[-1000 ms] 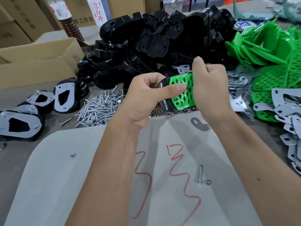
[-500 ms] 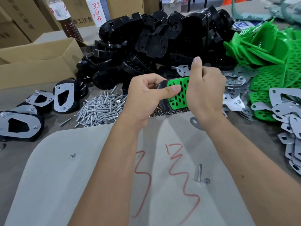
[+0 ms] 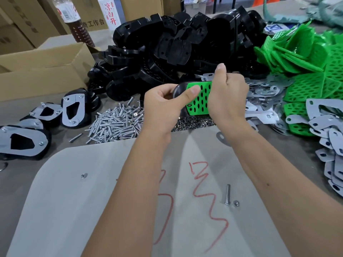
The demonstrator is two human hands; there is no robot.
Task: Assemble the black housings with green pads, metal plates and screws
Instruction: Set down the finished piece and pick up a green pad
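with both the left hand [image 3: 163, 108] and right hand [image 3: 227, 97] clenched around the black housing [image 3: 178, 90], held above the surface, the green pad [image 3: 199, 101] may seat crooked if thumb pressure is uneven.

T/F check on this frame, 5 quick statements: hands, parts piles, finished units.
1. Both hands grip one black housing with a green pad on it. True.
2. The screw pile lies right of the right hand. False: it lies left of the left hand.
3. Housings with metal plates lie at the left. True.
4. The loose green pads are in the cardboard box. False: heaped on the table at right.
5. A single screw lies on the grey mat. True.
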